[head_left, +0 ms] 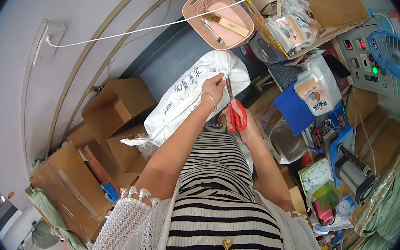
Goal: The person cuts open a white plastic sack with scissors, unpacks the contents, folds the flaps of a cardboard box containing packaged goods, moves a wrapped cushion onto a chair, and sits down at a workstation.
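A white woven sack [173, 102] with black handwriting lies in front of me on a dark surface. Its gathered end is at the upper right. My left hand [212, 89] has its fingers closed on the sack near that gathered end. In my right hand [246, 126] is a pair of scissors [244, 114] with red handles. The blades point up at the sack material, just beside my left fingertips. Whether they are parted or closed on anything there, I cannot tell.
Beyond the sack stands a pink basket [192, 13] holding a wooden-handled brush [233, 27]. Open cardboard boxes [114, 104] fill the left. To the right are a blue fan [394, 57], a control panel [363, 57] and packed pouches [316, 94]. A white cable [137, 29] crosses above.
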`<state>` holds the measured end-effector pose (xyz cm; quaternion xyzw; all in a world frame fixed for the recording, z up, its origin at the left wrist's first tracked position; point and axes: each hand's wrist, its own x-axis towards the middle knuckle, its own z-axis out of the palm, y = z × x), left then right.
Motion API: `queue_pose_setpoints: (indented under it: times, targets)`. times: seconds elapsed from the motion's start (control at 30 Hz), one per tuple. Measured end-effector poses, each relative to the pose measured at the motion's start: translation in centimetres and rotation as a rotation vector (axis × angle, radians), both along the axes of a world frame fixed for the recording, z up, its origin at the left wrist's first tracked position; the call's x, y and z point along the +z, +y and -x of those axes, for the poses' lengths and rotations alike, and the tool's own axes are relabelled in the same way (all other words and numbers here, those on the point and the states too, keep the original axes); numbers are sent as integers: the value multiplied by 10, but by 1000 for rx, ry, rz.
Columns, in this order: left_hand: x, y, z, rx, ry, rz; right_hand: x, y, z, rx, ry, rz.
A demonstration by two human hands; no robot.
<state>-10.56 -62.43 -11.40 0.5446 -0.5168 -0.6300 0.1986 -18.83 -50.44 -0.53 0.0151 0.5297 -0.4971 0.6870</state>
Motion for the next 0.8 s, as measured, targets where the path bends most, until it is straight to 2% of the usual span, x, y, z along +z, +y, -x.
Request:
queue_pose_setpoints:
  times: [0.33,0.37,0.53,0.8]
  targets:
    - [-1,-3,0,0,-46,54,-3,-4,-4,-23,-12,18]
    - [0,-4,-1,2,-45,54,-1,-4,-5,-62,-81,44]
    - [25,-18,-3,-106,23,-248,-2,-4,-4,-87,-190,38]
    - [15,-15,-3,-72,18,-205,-1,-5,-7,-43,-85,28]
